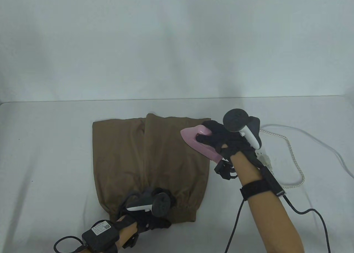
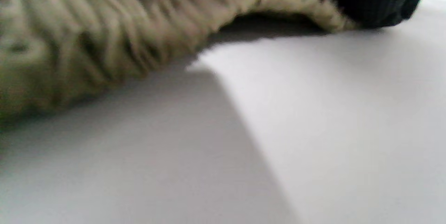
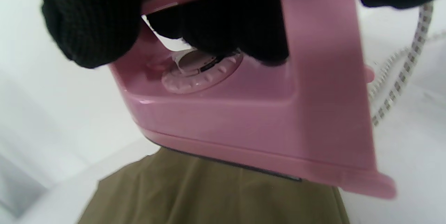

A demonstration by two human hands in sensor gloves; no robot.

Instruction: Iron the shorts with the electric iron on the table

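— On the table (image 1: 41, 153), near the front edge and a bit left of the middle, lie the shorts (image 1: 149, 164). How will they handle?

— Soft and light, I'd judge. Thin brown cloth, limp, and likely to slide on the white cover if pushed. That would be why the left hand (image 1: 155, 208) rests on the gathered waistband at the front edge. Whether its fingers lie flat or curl round the band I cannot tell; the tracker hides them, and the left wrist view shows only a blurred fingertip against the ruched cloth.

— And the iron (image 1: 200, 142)?

— Rigid pink plastic with a metal sole, probably the heavier thing here, and hot underneath. The handle is the place to hold it, and the right hand (image 1: 221, 139) has it there: in the right wrist view the fingers (image 3: 226, 22) are wrapped round the handle above the dial (image 3: 202, 72).

— Which way does it point?

— Nose toward the far left, heel toward the near right, so its long axis runs on a slant. It sits at the right edge of the shorts, the sole partly over the cloth and partly off it. Its cord (image 1: 293, 156) trails toward the right edge of the table.

— The shorts' own axis?

— Waistband at the front, leg hems toward the back edge.
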